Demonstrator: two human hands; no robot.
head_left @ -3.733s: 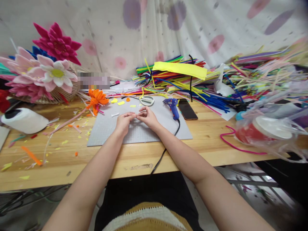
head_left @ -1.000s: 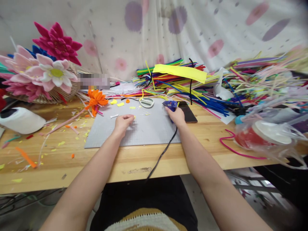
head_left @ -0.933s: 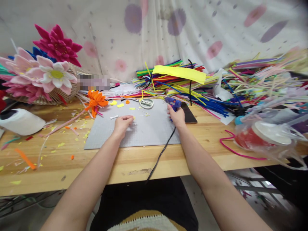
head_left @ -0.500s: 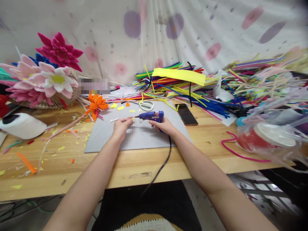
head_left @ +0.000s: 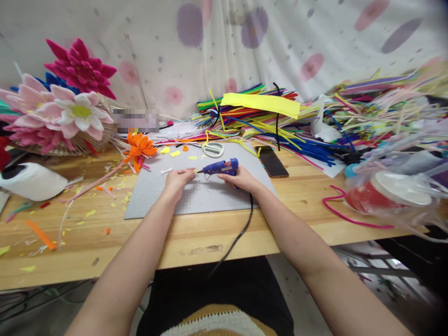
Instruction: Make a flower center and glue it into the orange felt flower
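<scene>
My right hand (head_left: 241, 178) is wrapped round the handle of a blue hot glue gun (head_left: 220, 167), its nozzle pointing left. A black cord hangs from the gun over the table's front edge. My left hand (head_left: 178, 181) pinches a small yellow piece (head_left: 195, 172) at its fingertips, right by the nozzle tip; whether the two touch I cannot tell. A thin white stick (head_left: 167, 171) shows just left of my left hand. Both hands are above a grey cutting mat (head_left: 210, 203). Scissors (head_left: 213, 149) with pale handles and several yellow scraps (head_left: 175, 153) lie toward its far edge.
A black phone (head_left: 273, 162) lies at the mat's right. Bundles of coloured pipe cleaners (head_left: 259, 116) line the back. Fuzzy flowers (head_left: 77, 112) in a basket, an orange flower (head_left: 139, 148) and a white roll (head_left: 33, 181) stand left. A plastic-wrapped red tub (head_left: 371, 203) is right.
The glue gun's nozzle and the yellow piece in my left hand have come closer together. The view has shifted slightly.
</scene>
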